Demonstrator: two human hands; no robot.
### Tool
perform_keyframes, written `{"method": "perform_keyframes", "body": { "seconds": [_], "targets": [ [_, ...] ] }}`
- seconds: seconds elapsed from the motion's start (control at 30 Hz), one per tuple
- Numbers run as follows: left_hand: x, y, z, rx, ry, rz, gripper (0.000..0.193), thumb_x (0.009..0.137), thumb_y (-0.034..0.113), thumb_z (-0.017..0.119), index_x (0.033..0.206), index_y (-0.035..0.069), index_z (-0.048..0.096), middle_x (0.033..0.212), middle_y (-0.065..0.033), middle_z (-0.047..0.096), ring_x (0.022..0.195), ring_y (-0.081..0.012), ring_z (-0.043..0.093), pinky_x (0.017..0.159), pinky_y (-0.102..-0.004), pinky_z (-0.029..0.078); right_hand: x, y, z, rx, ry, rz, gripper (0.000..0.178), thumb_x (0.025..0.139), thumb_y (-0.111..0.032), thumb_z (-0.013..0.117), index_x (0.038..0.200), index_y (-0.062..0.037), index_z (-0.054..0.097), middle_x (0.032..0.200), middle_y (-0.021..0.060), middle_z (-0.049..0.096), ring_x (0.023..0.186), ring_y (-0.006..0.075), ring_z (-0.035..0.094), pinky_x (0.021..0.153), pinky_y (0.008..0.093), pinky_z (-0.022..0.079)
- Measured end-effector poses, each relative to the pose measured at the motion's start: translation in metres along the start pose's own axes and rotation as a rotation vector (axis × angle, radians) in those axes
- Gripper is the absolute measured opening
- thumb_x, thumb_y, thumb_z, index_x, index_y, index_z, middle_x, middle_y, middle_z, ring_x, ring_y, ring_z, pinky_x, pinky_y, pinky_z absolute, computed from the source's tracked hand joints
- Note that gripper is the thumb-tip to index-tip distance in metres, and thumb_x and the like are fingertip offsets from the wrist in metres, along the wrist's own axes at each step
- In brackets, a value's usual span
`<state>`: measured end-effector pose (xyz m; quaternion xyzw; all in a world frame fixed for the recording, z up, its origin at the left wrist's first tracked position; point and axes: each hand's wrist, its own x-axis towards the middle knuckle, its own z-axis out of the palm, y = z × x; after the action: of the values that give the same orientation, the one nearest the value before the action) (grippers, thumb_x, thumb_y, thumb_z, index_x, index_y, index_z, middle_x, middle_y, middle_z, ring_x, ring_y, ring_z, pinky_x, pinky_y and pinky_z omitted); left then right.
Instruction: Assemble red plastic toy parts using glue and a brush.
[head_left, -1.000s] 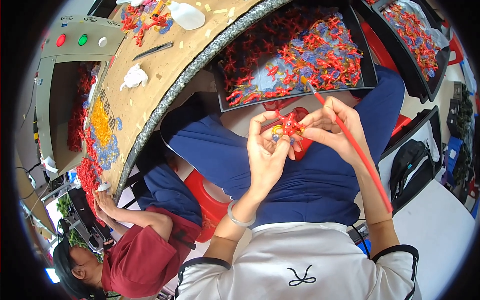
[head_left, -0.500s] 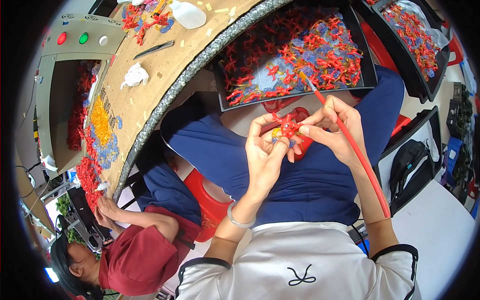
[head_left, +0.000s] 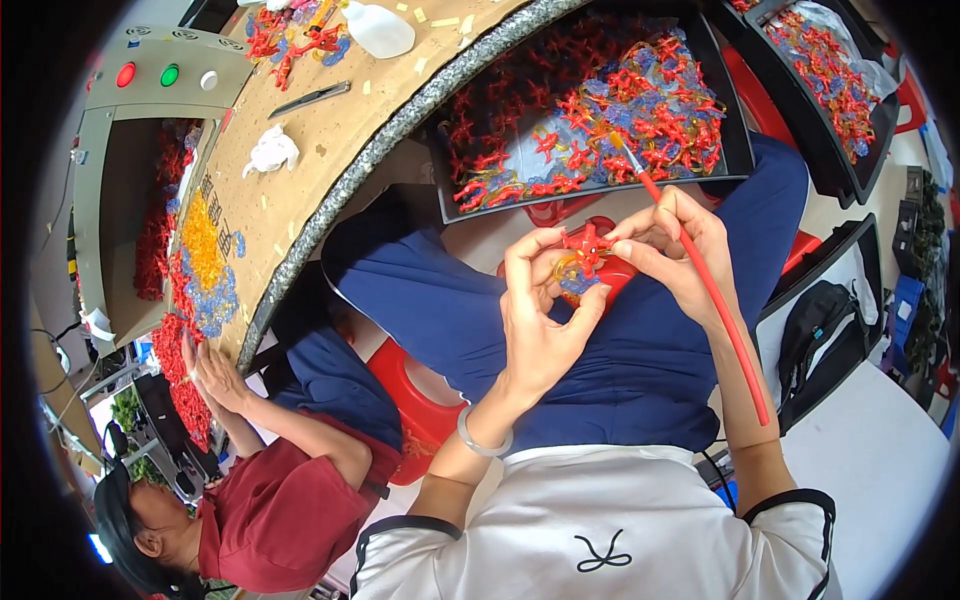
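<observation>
Over my lap, a small red plastic figurine [head_left: 588, 247] with clear yellow and blue parts is held between my hands. My left hand [head_left: 540, 335] curls around its left side, index finger near the top and thumb below. With thumb and fingertips, my right hand [head_left: 692, 265] pinches the figurine's right end. A paintbrush [head_left: 722, 315] with a long red handle is also held in my right hand, its bristles pointing up and away over a black tray [head_left: 742, 110]. Red figurines with blue and yellow parts fill much of that tray; its far left is in shadow.
On the curved table [head_left: 340, 190] lie a cutter knife [head_left: 310, 98], crumpled tissue [head_left: 270, 151], a white bottle [head_left: 380, 30] and piles of coloured parts. A co-worker [head_left: 290, 500] sits at the left by a grey machine [head_left: 95, 190]. Another loaded tray [head_left: 820, 80] stands far right.
My left fingers have shifted around the figurine, which has turned and moved slightly up and right. The brush has swung slightly right. The co-worker's hands have moved up over the red pile.
</observation>
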<state>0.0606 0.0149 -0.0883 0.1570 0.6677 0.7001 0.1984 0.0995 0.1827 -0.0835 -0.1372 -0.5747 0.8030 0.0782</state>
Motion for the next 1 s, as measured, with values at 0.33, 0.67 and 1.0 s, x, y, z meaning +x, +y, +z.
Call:
{"method": "perform_keyframes", "body": {
  "seconds": [0.33, 0.67, 1.0],
  "targets": [
    [0.016, -0.015, -0.019, 0.277, -0.032, -0.097, 0.058, 0.082, -0.006, 0.064, 0.133, -0.001, 0.037, 0.117, -0.0185, 0.059, 0.088, -0.0167, 0.064, 0.074, -0.0255, 0.053, 0.011, -0.093, -0.103, -0.404, 0.701, -0.55, 0.034, 0.083, 0.003, 0.067, 0.075, -0.0077, 0.036, 0.089, 0.0108, 0.067, 0.08, 0.0095, 0.059, 0.071, 0.023, 0.048],
    [0.09, -0.077, -0.058, 0.831, 0.044, 0.258, 0.035, 0.08, 0.005, 0.067, 0.113, 0.001, 0.056, 0.105, -0.0177, 0.061, 0.094, -0.0337, 0.061, 0.078, -0.0382, 0.05, -0.011, -0.031, -0.078, -0.24, 0.457, -0.195, 0.033, 0.087, 0.002, 0.062, 0.071, -0.0087, 0.035, 0.082, 0.0127, 0.067, 0.087, 0.0135, 0.064, 0.077, 0.0249, 0.047],
    [0.161, -0.124, -0.072, 1.027, 0.094, 0.121, 0.038, 0.072, 0.008, 0.072, 0.109, 0.005, 0.062, 0.094, -0.0196, 0.062, 0.094, -0.0378, 0.059, 0.084, -0.0441, 0.048, -0.021, 0.018, -0.014, -0.15, 0.218, -0.002, 0.033, 0.086, 0.003, 0.062, 0.069, -0.0082, 0.036, 0.078, 0.0115, 0.064, 0.082, 0.016, 0.067, 0.072, 0.0249, 0.049]
  ]
}}
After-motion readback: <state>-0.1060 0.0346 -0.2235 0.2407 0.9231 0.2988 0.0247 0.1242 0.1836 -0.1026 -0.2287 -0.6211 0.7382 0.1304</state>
